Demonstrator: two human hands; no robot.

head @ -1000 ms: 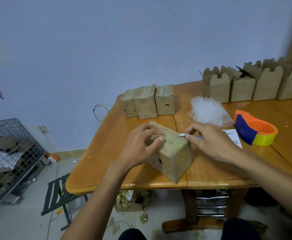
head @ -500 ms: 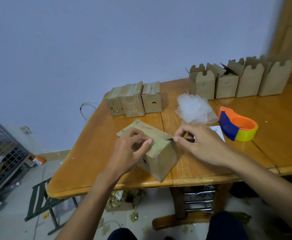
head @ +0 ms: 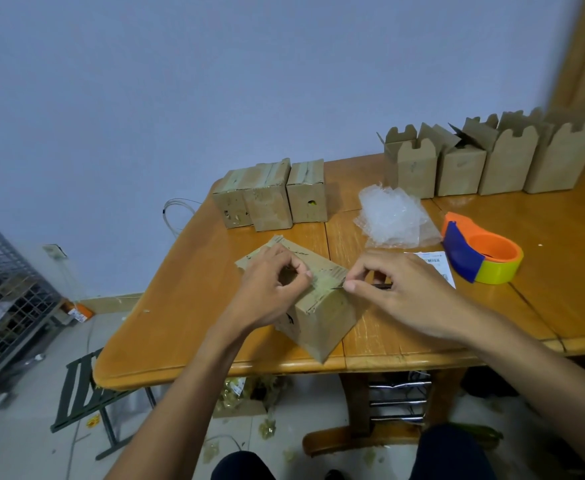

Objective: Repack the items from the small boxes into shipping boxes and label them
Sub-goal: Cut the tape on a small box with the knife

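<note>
A taped brown cardboard box (head: 322,318) lies on the wooden table (head: 194,327) near its front edge. My left hand (head: 270,289) rests on the box top with curled fingers, its fingertips pressing the tape. My right hand (head: 398,289) pinches a thin dark blade (head: 381,286) whose tip touches the tape at the box's top right edge. Three more taped small boxes (head: 272,195) stand behind it. A row of open shipping boxes (head: 491,161) lines the back right. A white label sheet (head: 438,263) lies beside my right hand.
A crumpled clear plastic wrap (head: 391,218) lies mid-table. An orange, blue and yellow tape dispenser (head: 481,254) sits to the right. On the floor at left are a wire cage (head: 3,299) and a dark folding stool (head: 86,386). Scraps litter the floor under the table.
My right hand has drawn the blade toward me along the tape on the box top. My left hand has shifted slightly on the box. The camera has swung a little to the left.
</note>
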